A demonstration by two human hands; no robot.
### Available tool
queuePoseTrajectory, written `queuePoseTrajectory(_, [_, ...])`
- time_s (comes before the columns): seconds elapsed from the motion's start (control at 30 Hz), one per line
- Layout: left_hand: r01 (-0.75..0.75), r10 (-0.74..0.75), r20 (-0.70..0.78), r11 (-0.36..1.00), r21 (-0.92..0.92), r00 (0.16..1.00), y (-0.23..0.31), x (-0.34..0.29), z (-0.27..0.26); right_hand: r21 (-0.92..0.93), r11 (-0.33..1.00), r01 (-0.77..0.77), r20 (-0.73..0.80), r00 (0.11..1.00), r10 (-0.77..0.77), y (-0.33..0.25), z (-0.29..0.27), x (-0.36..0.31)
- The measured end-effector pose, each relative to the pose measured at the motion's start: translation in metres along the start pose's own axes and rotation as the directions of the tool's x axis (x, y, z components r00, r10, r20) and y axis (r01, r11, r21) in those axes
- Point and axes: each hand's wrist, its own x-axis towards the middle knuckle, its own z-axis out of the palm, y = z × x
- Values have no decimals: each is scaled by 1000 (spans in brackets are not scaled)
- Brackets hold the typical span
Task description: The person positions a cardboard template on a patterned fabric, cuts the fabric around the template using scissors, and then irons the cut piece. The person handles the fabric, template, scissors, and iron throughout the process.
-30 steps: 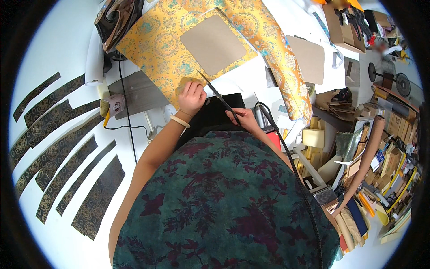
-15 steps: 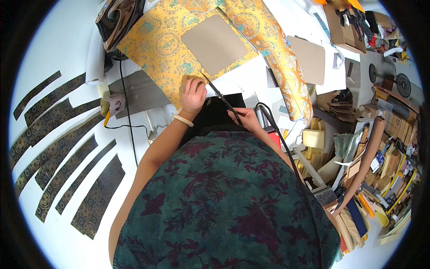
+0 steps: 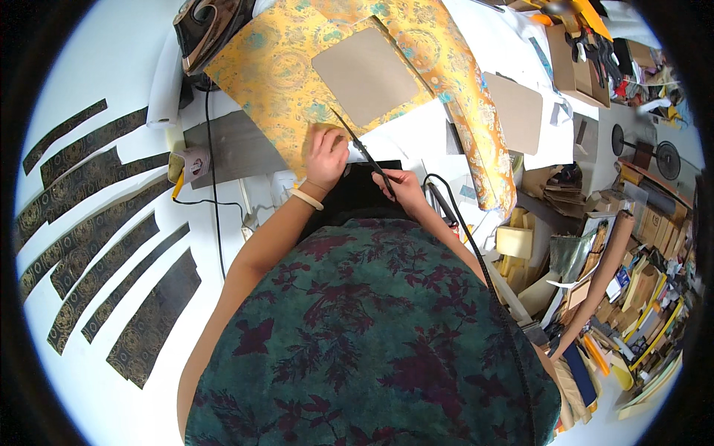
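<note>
Right hand (image 3: 401,187) around half-hidden scissors (image 3: 360,144)

The scissors (image 3: 365,153) have advanced higher in the frame, their tip farther from the brown card (image 3: 366,76); the right hand (image 3: 404,187) has risen.

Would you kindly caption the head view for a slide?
Right hand holding dark scissors, left hand at the yellow patterned fabric.

Bright overall, edges fisheye-bent, black-rimmed (upper right perhaps slightly blurred).
</note>
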Motion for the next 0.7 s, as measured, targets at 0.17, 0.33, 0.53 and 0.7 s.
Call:
queuePoseTrajectory(0.17, [13, -13, -28, 1000, -11, 1000, 5, -2, 0, 49, 998, -27, 24, 999, 26, -6, 4, 19])
queuePoseTrajectory(0.33, [12, -11, -42, 1000, 4, 999, 5, 1, -2, 41, 999, -16, 21, 1000, 15, -7, 5, 22])
queuePoseTrajectory(0.53, [26, -26, -15, 999, -34, 1000, 10, -1, -4, 52, 999, -5, -22, 1000, 6, -35, 23, 37])
queuePoseTrajectory(0.7, [45, -46, -21, 999, -29, 999, 9, -2, -7, 53, 998, -20, -8, 1000, 20, -39, 25, 41])
